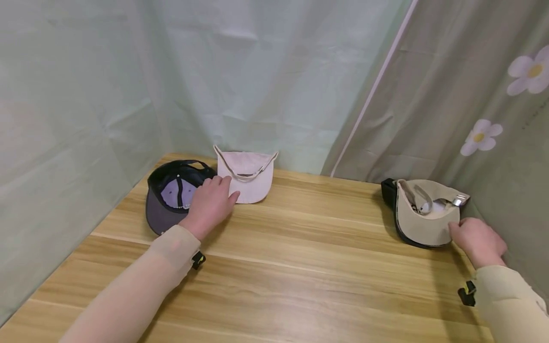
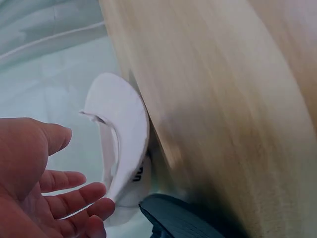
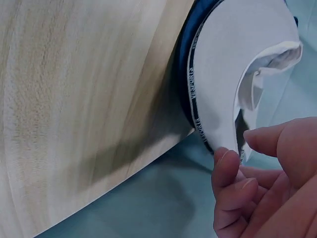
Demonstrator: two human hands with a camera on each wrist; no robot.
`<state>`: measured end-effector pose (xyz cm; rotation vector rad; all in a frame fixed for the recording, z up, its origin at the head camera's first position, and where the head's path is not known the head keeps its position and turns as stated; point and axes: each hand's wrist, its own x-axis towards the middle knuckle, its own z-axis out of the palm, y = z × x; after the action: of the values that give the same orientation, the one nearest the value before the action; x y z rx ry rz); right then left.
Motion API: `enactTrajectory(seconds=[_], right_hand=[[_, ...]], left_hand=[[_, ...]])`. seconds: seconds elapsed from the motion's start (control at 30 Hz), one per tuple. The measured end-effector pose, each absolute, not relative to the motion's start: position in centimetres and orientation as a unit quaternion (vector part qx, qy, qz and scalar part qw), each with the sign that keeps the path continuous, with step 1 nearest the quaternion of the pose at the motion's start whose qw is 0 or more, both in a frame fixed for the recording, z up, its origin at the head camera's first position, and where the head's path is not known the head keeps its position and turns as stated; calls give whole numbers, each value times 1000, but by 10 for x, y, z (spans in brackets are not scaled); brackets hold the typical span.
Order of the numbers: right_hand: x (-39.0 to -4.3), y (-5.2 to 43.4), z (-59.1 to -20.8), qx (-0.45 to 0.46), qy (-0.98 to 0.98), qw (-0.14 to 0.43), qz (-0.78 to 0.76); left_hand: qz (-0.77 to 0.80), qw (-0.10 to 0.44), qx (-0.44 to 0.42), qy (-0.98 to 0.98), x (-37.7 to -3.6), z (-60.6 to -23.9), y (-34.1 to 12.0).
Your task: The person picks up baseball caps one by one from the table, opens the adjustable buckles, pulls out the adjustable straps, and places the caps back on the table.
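My left hand (image 1: 211, 204) reaches over the right side of an upturned dark cap (image 1: 158, 212) at the table's back left. Its fingers are spread and loosely bent, close to a white visor cap (image 1: 253, 190) whose brim faces forward. In the left wrist view, the fingertips overlap the lower end of the white brim (image 2: 124, 119), and nothing sits between thumb and fingers. At the right, my right hand (image 1: 478, 239) is at the brim of a beige cap (image 1: 424, 228), which lies on a black cap (image 1: 388, 193). Thumb and fingers stand apart around the brim's corner.
The caps stand on a wood-grained table (image 1: 274, 276). A pale curtain (image 1: 257, 81) hangs along the back and left edges, and a grey-brown one with flowers (image 1: 429, 95) hangs at the right. Small black devices (image 1: 198, 260) are strapped to both wrists.
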<state>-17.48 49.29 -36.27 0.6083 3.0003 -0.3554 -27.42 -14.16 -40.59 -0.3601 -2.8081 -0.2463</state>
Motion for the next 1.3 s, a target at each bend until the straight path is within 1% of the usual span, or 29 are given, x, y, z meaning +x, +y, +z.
enactTrajectory(seconds=[0.33,0.63,0.8,0.9,1.03,1.23,1.3], right_hand=[[-169,478,-366,187,978,-25,-91],[-173,449,-375,128,981,-121,-80],[-176,433,-380,69,977,-186,-72],[-178,425,-381,27,974,-216,-55],[-181,411,-380,-10,973,-228,-41],[-184,392,-379,-70,960,-270,-31],[-185,387,-379,-83,957,-275,-25]], left_hand=[[-103,130,-83,-983,-285,-405,-147],[-89,151,-61,-983,-294,-402,-155],[-69,171,-51,-982,-297,-403,-158],[-64,173,-48,-982,-297,-403,-159],[-57,158,-45,-985,-299,-402,-159],[-46,136,-40,-989,-303,-401,-160],[-46,131,-37,-990,-304,-402,-161]])
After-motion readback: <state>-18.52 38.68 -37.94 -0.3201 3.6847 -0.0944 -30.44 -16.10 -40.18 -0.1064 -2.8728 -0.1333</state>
